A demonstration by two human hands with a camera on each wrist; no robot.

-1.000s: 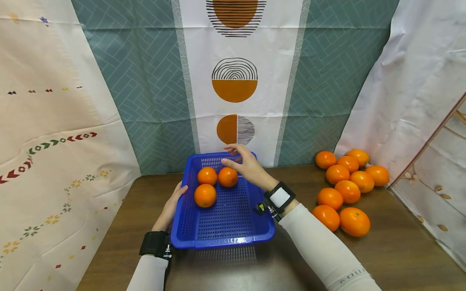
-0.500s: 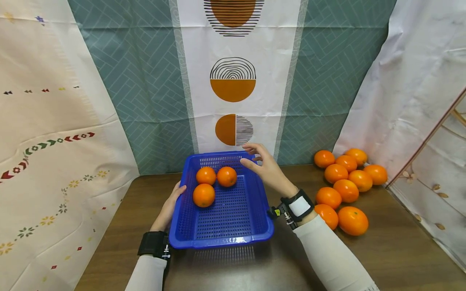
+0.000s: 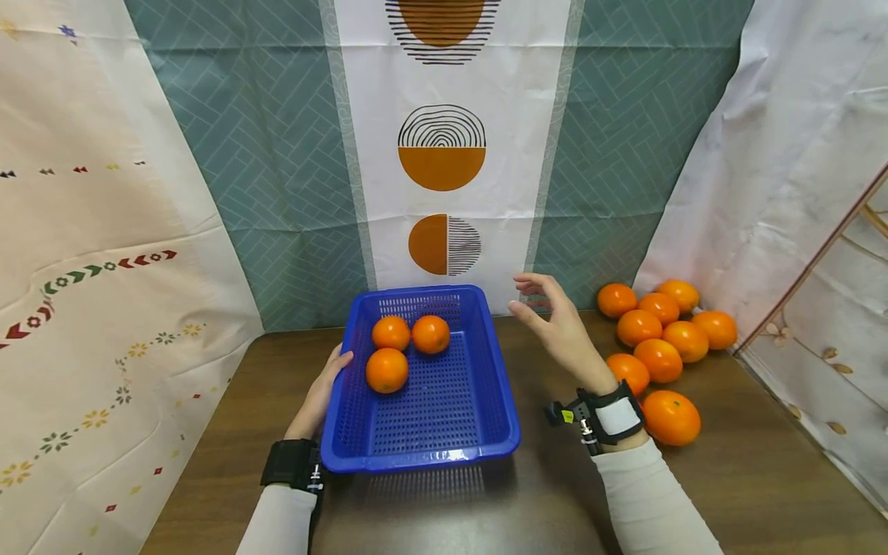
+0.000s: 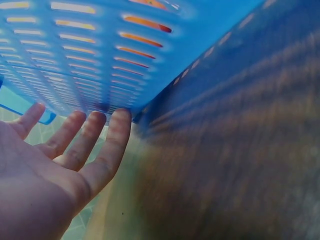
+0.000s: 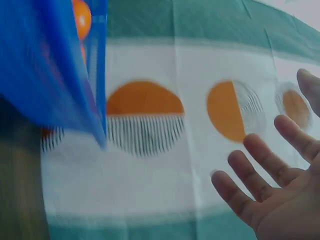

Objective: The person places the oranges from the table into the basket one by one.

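A blue plastic basket [image 3: 426, 455] sits on the table with three oranges inside: one orange [image 3: 391, 334] at the back left, another orange [image 3: 431, 334] beside it, and an orange [image 3: 386, 371] in front. My left hand [image 3: 326, 389] holds the basket's left side, thumb at the rim. In the left wrist view, its fingers [image 4: 117, 135] lie against the slotted outer wall. To the right of the basket, apart from it, my right hand [image 3: 562, 331] hovers with relaxed, spread fingers and nothing in them. The right wrist view shows its bare palm and fingers [image 5: 240, 195].
Several more oranges [image 3: 687, 341] lie grouped on the right of the brown wooden table [image 3: 215, 462]; my right wrist and forearm partly cover the nearest ones. A patterned cloth [image 3: 444, 77] hangs behind the table, with other cloths at both sides.
My right hand has moved right, from above the basket's back to outside its right rim. The left hand, the basket and the oranges look unmoved.
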